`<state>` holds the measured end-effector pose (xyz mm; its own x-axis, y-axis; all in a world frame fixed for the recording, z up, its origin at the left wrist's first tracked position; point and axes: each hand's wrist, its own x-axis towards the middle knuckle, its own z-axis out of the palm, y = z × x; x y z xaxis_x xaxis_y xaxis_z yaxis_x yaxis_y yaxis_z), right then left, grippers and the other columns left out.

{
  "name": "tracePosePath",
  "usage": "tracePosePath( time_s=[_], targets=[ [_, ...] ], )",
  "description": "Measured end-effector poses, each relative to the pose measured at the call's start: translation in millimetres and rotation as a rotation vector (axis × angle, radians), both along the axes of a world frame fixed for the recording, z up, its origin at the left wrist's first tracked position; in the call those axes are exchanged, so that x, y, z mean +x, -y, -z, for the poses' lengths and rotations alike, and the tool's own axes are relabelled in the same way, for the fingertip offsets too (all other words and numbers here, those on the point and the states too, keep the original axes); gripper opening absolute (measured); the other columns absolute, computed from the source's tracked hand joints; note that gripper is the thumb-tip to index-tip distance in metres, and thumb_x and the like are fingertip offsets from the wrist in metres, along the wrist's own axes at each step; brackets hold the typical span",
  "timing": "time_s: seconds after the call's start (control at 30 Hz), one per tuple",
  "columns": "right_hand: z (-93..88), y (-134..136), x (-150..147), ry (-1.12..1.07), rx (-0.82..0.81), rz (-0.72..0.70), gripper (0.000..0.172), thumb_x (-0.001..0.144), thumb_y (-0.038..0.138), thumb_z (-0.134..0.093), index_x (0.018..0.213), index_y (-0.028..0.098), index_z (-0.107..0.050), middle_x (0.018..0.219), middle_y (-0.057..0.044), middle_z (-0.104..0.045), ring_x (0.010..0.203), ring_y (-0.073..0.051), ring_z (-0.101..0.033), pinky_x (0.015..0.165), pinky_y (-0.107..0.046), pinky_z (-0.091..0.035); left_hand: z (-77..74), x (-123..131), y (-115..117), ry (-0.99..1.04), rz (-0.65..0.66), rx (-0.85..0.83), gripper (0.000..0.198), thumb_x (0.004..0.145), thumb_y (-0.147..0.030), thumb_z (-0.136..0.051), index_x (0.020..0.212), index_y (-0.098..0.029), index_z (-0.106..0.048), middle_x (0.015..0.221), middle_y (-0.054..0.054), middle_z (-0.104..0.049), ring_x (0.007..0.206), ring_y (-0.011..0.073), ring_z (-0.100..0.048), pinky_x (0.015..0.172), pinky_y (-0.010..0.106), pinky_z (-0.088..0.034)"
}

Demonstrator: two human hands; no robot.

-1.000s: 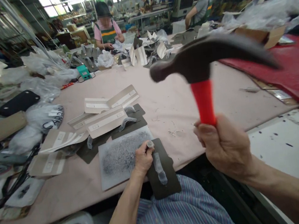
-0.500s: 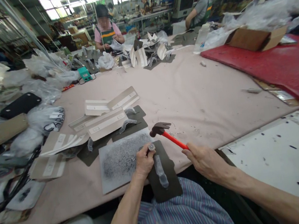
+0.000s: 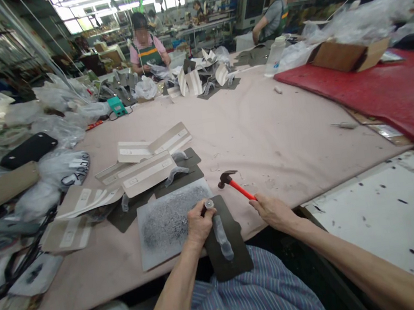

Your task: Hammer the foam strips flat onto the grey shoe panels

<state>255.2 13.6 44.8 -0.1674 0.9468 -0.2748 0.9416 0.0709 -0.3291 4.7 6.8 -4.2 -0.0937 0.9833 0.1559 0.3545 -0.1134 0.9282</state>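
Observation:
My left hand point(image 3: 199, 223) is closed around a short metal punch point(image 3: 209, 204), whose round top faces up. The punch stands at the far end of a plastic-wrapped handle point(image 3: 222, 239) on a dark olive panel point(image 3: 240, 257); its lower tip is hidden. That panel overlaps the worn grey board point(image 3: 149, 260) and hangs over the table edge toward my striped shirt. To the right, my right hand point(image 3: 274, 211) grips the red shaft of a claw hammer point(image 3: 239, 187). The hammer's dark head is raised, apart from the punch.
Beige panels point(image 3: 146, 175) and dark panels with wrapped handles lie left of and behind the board. Plastic bags point(image 3: 29, 198) crowd the left side. A red sheet point(image 3: 373, 87) with a cardboard box point(image 3: 346, 55) is at right. A co-worker point(image 3: 147, 51) sits across the table.
The hammer head has shifted right and slightly away from the punch, along with my right hand. My left hand, the punch and the dark panel hold nearly the same position.

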Motion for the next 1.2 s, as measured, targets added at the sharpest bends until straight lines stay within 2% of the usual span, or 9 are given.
tracePosePath(
  time_s=[0.17,0.3,0.37,0.47,0.7,0.8,0.93,1.03,1.2],
  targets=[
    [5.5,17.1,-38.1,-0.137,0.395,-0.292,0.05,0.092,0.018,-0.051,0.141,0.014,-0.04,0.137,-0.017,-0.047,0.117,-0.028,-0.049,0.094,-0.04,-0.041,0.8,-1.1,-5.9,0.165,-0.049,-0.08,0.02,0.072,-0.025,-0.074,0.091,-0.019,-0.071,0.084,0.001,-0.073,0.078,0.0172,-0.067,0.075,0.027,-0.051],
    [3.3,36.4,-77.7,-0.175,0.356,-0.748,0.037,0.083,0.011,-0.051,0.119,0.02,-0.055,0.132,-0.011,-0.049,0.106,-0.025,-0.051,0.085,-0.037,-0.043,0.8,-5.2,-12.4,0.373,-0.071,-0.151,0.024,0.073,-0.032,-0.076,0.088,-0.015,-0.068,0.084,0.005,-0.074,0.081,0.019,-0.07,0.078,0.029,-0.054],
    [5.2,40.8,-90.4,-0.084,0.351,-0.817,0.025,0.082,0.012,-0.052,0.106,0.019,-0.057,0.124,-0.01,-0.053,0.099,-0.025,-0.052,0.081,-0.038,-0.042,-1.5,-6.8,-14.4,0.489,-0.093,-0.181,0.028,0.072,-0.036,-0.078,0.085,-0.014,-0.065,0.082,0.005,-0.074,0.079,0.0188,-0.07,0.077,0.029,-0.055],
    [2.2,39.6,-98.0,0.013,0.394,-0.709,0.019,0.084,0.013,-0.05,0.102,0.017,-0.055,0.12,-0.013,-0.056,0.093,-0.025,-0.055,0.08,-0.039,-0.042,-16.4,-11.0,-14.8,0.585,-0.15,-0.139,0.031,0.071,-0.036,-0.08,0.086,-0.014,-0.065,0.083,0.005,-0.073,0.079,0.0177,-0.071,0.077,0.029,-0.056],
    [-26.5,27.0,-96.6,0.032,0.272,-0.126,0.012,0.091,0.024,-0.049,0.1,0.016,-0.052,0.09,-0.009,-0.065,0.078,-0.026,-0.065,0.065,-0.034,-0.04,-75.3,-29.8,-14.7,0.492,-0.195,0.169,0.026,0.078,-0.031,-0.078,0.095,-0.014,-0.067,0.088,0.006,-0.074,0.084,0.0189,-0.072,0.081,0.032,-0.057],
    [-17.3,36.5,-100.4,-0.086,0.139,-0.027,0.025,0.095,0.035,-0.051,0.112,0.016,-0.051,0.09,-0.009,-0.069,0.081,-0.025,-0.069,0.065,-0.032,-0.042,-65.2,-25.5,-13.6,0.467,-0.158,0.089,0.024,0.078,-0.031,-0.077,0.092,-0.014,-0.068,0.087,0.006,-0.074,0.083,0.0178,-0.071,0.08,0.03,-0.057],
    [2.7,53.8,-106.5,-0.187,0.087,-0.024,0.057,0.096,0.039,-0.053,0.144,0.014,-0.037,0.104,-0.013,-0.071,0.094,-0.028,-0.07,0.077,-0.035,-0.047,-27.9,-9.9,-13.7,0.482,-0.105,-0.047,0.022,0.075,-0.03,-0.077,0.088,-0.016,-0.068,0.085,0.004,-0.074,0.082,0.0173,-0.07,0.079,0.028,-0.055],
    [7.9,59.0,-109.4,-0.278,0.035,0.011,0.06,0.097,0.041,-0.053,0.148,0.014,-0.036,0.108,-0.015,-0.071,0.099,-0.03,-0.07,0.082,-0.037,-0.048,-7.5,-3.0,-15.0,0.46,-0.065,-0.091,0.022,0.075,-0.031,-0.076,0.089,-0.016,-0.068,0.087,0.005,-0.074,0.084,0.0187,-0.07,0.082,0.03,-0.055],
    [9.6,57.4,-109.8,-0.495,-0.086,0.177,0.068,0.089,0.048,-0.062,0.144,0.015,-0.042,0.109,-0.016,-0.071,0.104,-0.031,-0.067,0.087,-0.038,-0.047,-1.9,-7.6,-14.5,0.438,-0.053,-0.104,0.029,0.079,-0.036,-0.074,0.099,-0.017,-0.065,0.091,0.006,-0.074,0.086,0.0202,-0.071,0.084,0.032,-0.055]
  ],
)
